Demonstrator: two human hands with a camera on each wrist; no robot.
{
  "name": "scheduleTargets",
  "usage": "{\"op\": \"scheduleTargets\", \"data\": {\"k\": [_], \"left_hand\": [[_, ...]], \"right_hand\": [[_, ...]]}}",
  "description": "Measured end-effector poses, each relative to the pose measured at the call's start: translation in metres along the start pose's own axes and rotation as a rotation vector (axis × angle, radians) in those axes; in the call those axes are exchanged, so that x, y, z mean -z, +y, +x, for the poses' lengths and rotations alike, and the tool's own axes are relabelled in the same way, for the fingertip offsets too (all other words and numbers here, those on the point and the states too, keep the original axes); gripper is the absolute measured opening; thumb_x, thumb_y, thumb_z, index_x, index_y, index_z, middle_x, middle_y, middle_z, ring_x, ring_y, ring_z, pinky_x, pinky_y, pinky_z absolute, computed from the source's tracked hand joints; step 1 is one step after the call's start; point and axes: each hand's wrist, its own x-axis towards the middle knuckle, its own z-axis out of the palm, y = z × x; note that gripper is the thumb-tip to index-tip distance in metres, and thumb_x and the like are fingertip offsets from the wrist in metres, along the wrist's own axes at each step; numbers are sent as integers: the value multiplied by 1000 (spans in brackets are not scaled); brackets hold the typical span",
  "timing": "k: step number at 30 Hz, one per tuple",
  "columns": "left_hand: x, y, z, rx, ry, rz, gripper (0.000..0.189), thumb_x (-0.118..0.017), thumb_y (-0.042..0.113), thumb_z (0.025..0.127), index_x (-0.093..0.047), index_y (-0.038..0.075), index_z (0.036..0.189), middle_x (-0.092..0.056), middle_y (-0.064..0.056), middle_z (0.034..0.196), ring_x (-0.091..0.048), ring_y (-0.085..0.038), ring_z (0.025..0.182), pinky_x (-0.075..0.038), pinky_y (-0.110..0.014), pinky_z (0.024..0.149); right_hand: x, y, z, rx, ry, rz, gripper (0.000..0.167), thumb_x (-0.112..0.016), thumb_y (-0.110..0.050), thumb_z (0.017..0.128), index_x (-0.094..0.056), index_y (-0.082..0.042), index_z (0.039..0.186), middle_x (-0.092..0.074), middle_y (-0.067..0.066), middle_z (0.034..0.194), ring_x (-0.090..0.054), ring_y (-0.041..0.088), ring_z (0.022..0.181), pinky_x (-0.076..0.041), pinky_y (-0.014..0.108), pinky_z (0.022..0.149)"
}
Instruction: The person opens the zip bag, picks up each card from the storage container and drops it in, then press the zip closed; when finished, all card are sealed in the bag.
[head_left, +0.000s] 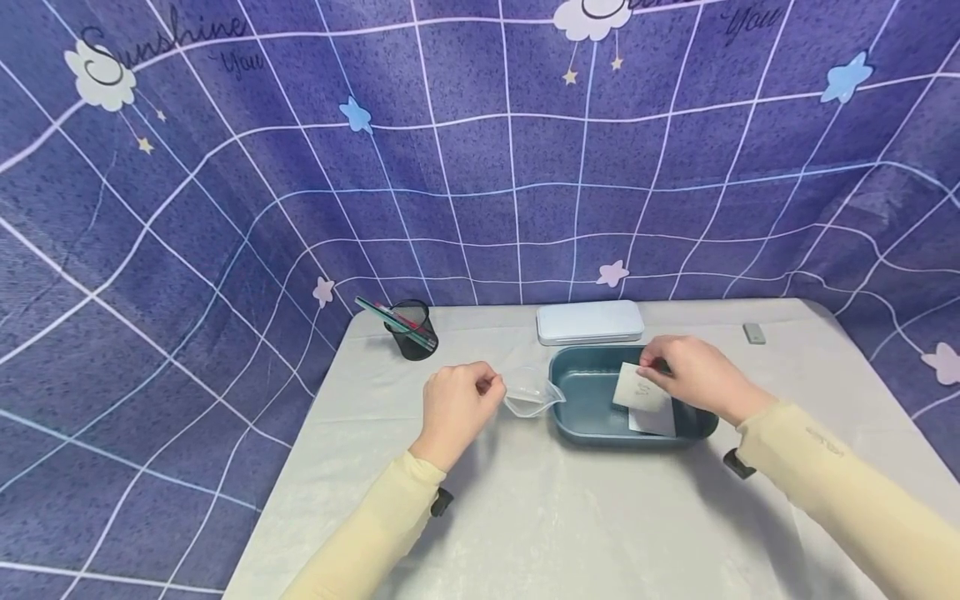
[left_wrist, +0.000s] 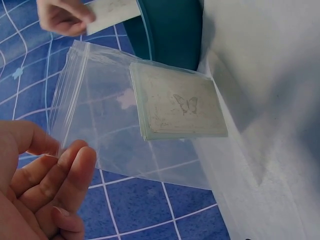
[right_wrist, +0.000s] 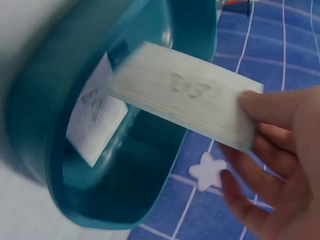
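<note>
Between left thumb and fingers, the left hand (head_left: 461, 410) pinches the zip edge of a clear zip bag (left_wrist: 112, 135). Inside that bag lies a small stack of cream paper cards (left_wrist: 175, 110), the front one printed with a butterfly. My right hand (head_left: 693, 375) pinches a cream butterfly card (right_wrist: 185, 90) by one end, holding it over a dark teal basin (head_left: 585, 435). Below it, another butterfly card (right_wrist: 95, 115) lies in the basin. In the head view the bag's open mouth faces the basin, close to its left end.
Behind the basin lies a pale blue case (head_left: 590, 322). A black mesh pen holder (head_left: 415, 343) with several pens stands at the back left. A small grey block (head_left: 753, 333) sits at the back right. Purple patterned cloth (head_left: 465, 167) hangs behind the white-covered table (head_left: 517, 517).
</note>
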Motion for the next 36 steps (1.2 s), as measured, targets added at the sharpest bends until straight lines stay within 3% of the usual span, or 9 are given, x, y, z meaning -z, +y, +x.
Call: {"op": "scheduleTargets", "data": {"k": [8, 14, 20, 26, 36], "left_hand": [[0, 1, 1, -3, 8, -5, 14, -71, 17, 81, -75, 21, 69, -66, 14, 62, -59, -7, 54, -46, -34, 53], [0, 1, 2, -3, 7, 1, 14, -70, 17, 81, -75, 22, 69, -65, 15, 62, -59, -7, 54, -46, -34, 52], [-1, 2, 2, -5, 9, 7, 14, -71, 17, 81, -74, 22, 68, -65, 15, 62, -59, -7, 54, -46, -34, 53], [-1, 2, 3, -6, 8, -2, 14, -70, 18, 81, -75, 22, 69, -65, 14, 62, -57, -6, 53, -45, -33, 52], [-2, 2, 3, 4, -2, 10, 13, -71, 20, 82, -75, 22, 70, -66, 14, 63, -60, -7, 55, -46, -33, 54]], "right_hand": [[8, -39, 3, 194, 279, -43, 10, -79, -17, 87, -69, -17, 87, -68, -7, 86, -66, 15, 79, -55, 44, 72], [18, -69, 8, 361, 415, 23, 3, -73, -15, 89, -70, -14, 91, -69, -6, 90, -67, 17, 85, -53, 42, 79], [24, -100, 13, 490, 497, 42, 9, -64, -18, 94, -70, -13, 92, -69, -5, 91, -67, 17, 85, -53, 41, 76], [16, -120, 18, 494, 512, 88, 8, -65, -19, 95, -71, -14, 93, -68, -7, 94, -68, 17, 88, -52, 40, 79], [-22, -119, 28, 369, 478, 101, 6, -75, -17, 90, -69, -18, 90, -67, -8, 94, -65, 15, 91, -51, 41, 83]]}}
